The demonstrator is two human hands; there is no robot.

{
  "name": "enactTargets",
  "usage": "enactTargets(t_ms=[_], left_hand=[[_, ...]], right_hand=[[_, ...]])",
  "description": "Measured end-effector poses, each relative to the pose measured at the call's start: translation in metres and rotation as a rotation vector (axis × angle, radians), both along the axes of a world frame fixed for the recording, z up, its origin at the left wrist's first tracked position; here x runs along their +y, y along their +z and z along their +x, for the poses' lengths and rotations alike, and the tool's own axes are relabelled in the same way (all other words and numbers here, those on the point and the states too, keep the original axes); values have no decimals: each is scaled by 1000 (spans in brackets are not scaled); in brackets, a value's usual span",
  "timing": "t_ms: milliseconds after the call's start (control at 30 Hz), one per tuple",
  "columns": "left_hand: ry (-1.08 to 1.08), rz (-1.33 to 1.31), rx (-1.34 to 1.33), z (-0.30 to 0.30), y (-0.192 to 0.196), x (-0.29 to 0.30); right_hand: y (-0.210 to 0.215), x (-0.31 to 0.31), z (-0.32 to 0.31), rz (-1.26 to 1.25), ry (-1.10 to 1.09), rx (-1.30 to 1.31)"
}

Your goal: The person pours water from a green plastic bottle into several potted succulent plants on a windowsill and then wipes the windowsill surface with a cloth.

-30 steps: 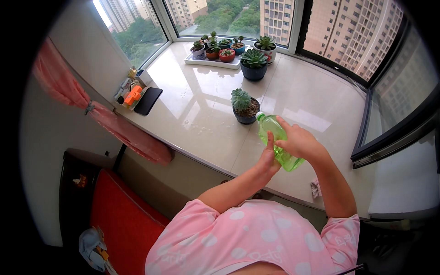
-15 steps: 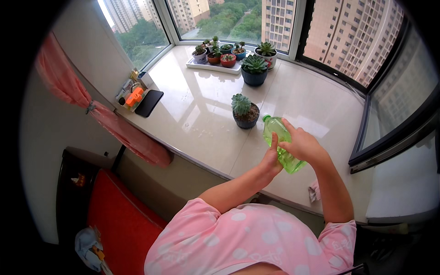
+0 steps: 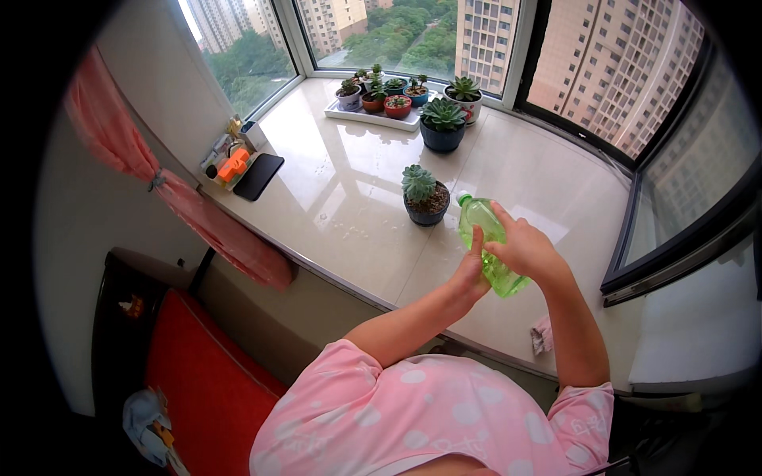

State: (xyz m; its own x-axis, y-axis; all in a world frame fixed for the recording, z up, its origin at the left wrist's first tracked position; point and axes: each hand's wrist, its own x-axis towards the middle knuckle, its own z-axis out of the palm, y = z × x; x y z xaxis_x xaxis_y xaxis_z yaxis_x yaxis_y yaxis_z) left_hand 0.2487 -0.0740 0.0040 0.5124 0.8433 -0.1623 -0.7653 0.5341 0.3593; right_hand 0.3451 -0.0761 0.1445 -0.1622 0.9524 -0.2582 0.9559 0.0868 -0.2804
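Note:
A clear green plastic bottle (image 3: 478,218) with a green cap and some liquid inside is tilted over the windowsill, its capped end up and to the left. My left hand (image 3: 473,274) grips its lower part from the left, thumb pointing up. On the right side my right hand (image 3: 522,247) is wrapped round the bottle, the index finger stretched along it. Just left of the cap stands a pale succulent in a dark pot (image 3: 427,213) of brown soil. The bottle and pot look close, but I cannot tell if they touch.
Behind are a larger succulent in a dark pot (image 3: 442,139), another in a white pot (image 3: 471,109), and a white tray (image 3: 369,118) of several small pots. Water drops dot the glossy sill (image 3: 341,190). A black phone (image 3: 259,176) lies left; a pink cloth (image 3: 542,335) sits near the front edge.
The capped end of the bottle has risen slightly, and the whole view has shifted a little. Both hands keep the same hold; the pots stay where they were.

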Motion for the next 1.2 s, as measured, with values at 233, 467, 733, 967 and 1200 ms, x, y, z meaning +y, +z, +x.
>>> enactTargets(t_ms=[233,467,733,967,1200], left_hand=[[-37,28,62,7,-5,-2],[-57,11,76,6,8,-13],[-54,-78,-8,-1,-3,-23],[-74,-82,-29,-17,-7,-26],[-112,-73,-11,-47,-2,-26]], right_hand=[[3,-4,3,-28,-24,-13],[1,-7,6,-17,-9,-7],[-6,-12,2,-72,13,9],[-5,-17,-16,-60,2,-3],[-2,-20,-46,-68,-72,44]])
